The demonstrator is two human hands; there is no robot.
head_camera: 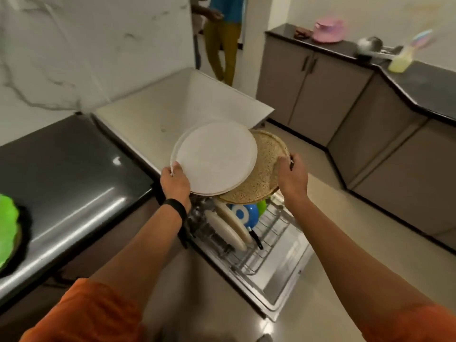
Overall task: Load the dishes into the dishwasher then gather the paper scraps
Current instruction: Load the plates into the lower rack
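Observation:
My left hand (175,181) grips the near-left rim of a white plate (214,157). My right hand (293,177) pinches the right rim of a speckled tan plate (267,166), which lies partly under the white one. Both plates hover above the pulled-out dishwasher rack (261,245). In the rack stand two cream plates (232,224) on edge, a blue dish (246,214) and a green item (262,207). The dishwasher door (278,287) lies open below.
A dark counter (74,174) runs at left with a green object (7,233) on it. A pale countertop (148,124) lies behind the plates. Grey cabinets (345,99) line the right, topped with a pink pot (328,30). A person (222,38) stands in the doorway.

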